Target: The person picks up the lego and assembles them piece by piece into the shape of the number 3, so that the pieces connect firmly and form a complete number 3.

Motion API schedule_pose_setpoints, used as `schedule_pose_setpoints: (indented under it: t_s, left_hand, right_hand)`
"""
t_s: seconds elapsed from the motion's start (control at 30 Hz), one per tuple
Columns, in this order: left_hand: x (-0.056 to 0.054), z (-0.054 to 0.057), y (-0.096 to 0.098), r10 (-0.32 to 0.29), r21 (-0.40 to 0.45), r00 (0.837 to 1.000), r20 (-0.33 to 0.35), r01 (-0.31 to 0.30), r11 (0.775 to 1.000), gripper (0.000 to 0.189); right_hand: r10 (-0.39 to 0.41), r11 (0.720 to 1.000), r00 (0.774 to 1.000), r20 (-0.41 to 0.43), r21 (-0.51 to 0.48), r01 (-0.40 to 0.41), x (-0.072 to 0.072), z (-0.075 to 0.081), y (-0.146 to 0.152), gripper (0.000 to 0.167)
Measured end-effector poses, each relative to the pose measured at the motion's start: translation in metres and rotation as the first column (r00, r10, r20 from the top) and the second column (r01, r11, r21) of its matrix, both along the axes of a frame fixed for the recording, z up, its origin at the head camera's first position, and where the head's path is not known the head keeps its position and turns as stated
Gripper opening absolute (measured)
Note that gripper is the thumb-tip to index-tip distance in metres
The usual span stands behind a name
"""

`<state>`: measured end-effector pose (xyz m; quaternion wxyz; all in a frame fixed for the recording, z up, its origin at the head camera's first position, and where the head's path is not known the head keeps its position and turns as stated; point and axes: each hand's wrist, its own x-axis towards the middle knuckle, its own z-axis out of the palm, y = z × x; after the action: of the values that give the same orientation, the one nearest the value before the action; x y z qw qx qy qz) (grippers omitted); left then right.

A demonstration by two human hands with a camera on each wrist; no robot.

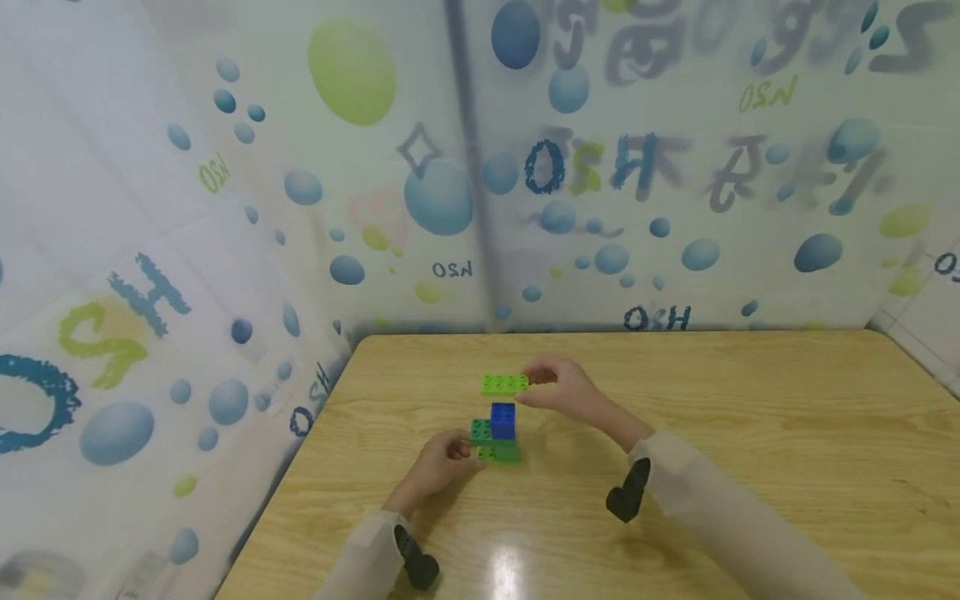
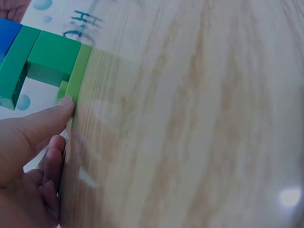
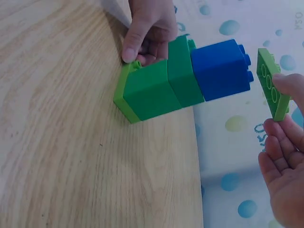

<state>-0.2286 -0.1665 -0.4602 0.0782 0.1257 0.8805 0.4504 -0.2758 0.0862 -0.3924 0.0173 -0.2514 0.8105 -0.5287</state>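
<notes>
A stack of toy building blocks stands upright on the table. Its base is a flat light-green plate [image 3: 126,97], with a green block [image 3: 151,92] on it, then a second green block [image 3: 183,71] that overhangs to the left, and a blue block [image 1: 503,421] on top. My left hand [image 1: 438,462] pinches the left end of the base plate, thumb on its edge and fingers partly hidden. Above the stack, my right hand [image 1: 566,392] holds another flat light-green plate [image 1: 504,384] by its right end, apart from the blue block. Its hollow underside shows in the right wrist view.
The wooden table [image 1: 750,433] extends widely to the right of the stack. A patterned sheet [image 1: 675,208] with bubbles and lettering rises behind the table and along its left side. Bright light reflects off the near tabletop.
</notes>
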Motion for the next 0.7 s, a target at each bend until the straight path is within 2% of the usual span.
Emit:
schedule_pose_setpoints:
  t_s: [0.4,0.7]
  left_hand:
    - [0.000,0.001,0.000,0.012,-0.014,1.000,0.004,-0.012,1.000,0.034]
    - [0.000,-0.001,-0.001,0.012,0.003,1.000,-0.003,-0.012,1.000,0.034]
  right_hand:
    - [-0.026,1.000,1.000,-0.011,-0.014,0.026,0.013,-0.002,-0.010,0.040]
    - [-0.006,0.999,1.000,0.008,-0.037,0.006,0.020,-0.006,-0.015,0.040]
